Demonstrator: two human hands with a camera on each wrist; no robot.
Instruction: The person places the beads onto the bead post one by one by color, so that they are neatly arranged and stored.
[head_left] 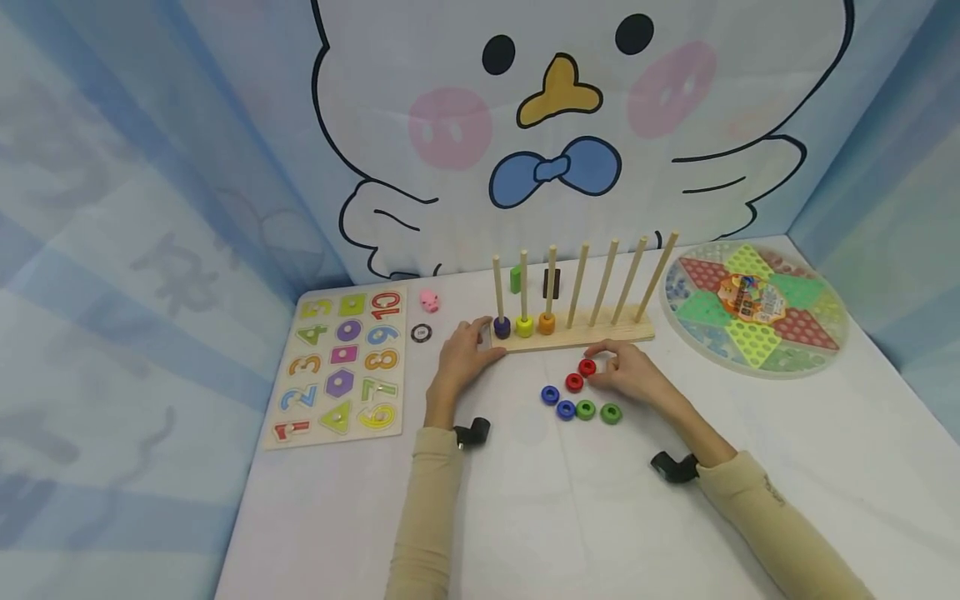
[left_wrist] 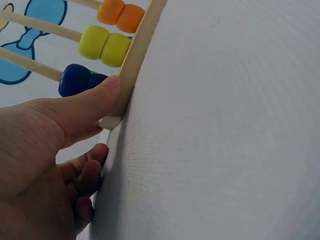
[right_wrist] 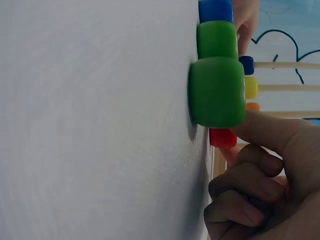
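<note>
White table (head_left: 525, 517) under everything, with a round game board (head_left: 753, 342) out past your right hand (head_left: 630, 372) and a number board (head_left: 330, 437) on the outer side of your left hand (head_left: 461, 358). Your wooden peg rack (head_left: 566, 337) is just ahead of both hands, and your left has its near end pinched, thumb on the front edge, other fingers loosely curled. Your right is mostly curled in, with thumb and index finger closed round the farther red bead (head_left: 587, 367); can't tell if it's off the table at all.

Progress-wise I'd call it about half done. Of seven pegs, the three nearest your left hand are loaded: two dark blue beads (head_left: 502, 327), two yellow beads (head_left: 524, 326), two orange beads (head_left: 547, 323), all sitting down at the base. The other four pegs, over toward your right hand, are bare.

What's left is six loose beads between your hands: that red one, the nearer red bead (head_left: 574, 382) right beside it, two blue beads (head_left: 550, 395) more toward your left, and two green beads (head_left: 586, 409) just on your side of the right hand
</note>
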